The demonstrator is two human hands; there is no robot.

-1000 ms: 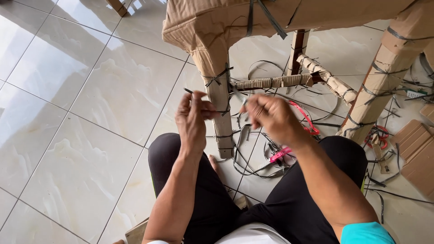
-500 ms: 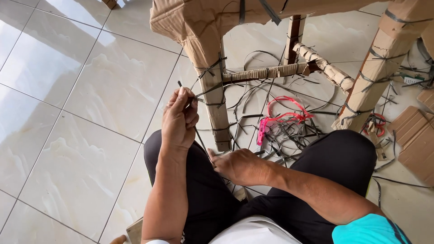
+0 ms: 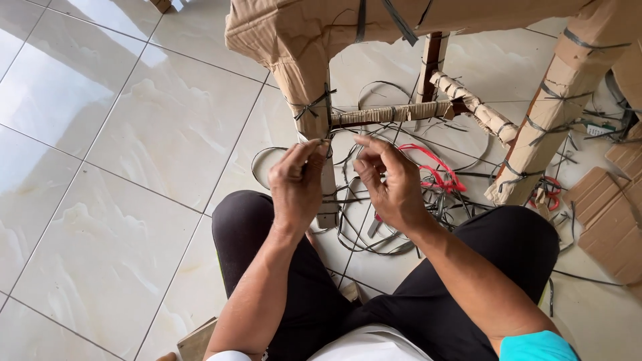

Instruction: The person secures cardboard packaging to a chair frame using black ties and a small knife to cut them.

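Left hand (image 3: 296, 187) raised, fingers pinched; right hand (image 3: 391, 180) raised, fingers curled.

A furniture-packing floor: glossy tiles (image 3: 120, 134), cardboard-wrapped chair legs (image 3: 311, 87), strap offcuts (image 3: 374, 227).

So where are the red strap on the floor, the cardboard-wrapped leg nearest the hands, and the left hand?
red strap (image 3: 435, 167), head view, on its upper loop.
cardboard-wrapped leg (image 3: 309, 87), head view, on its upper part.
left hand (image 3: 294, 184), head view, on the back of the hand.
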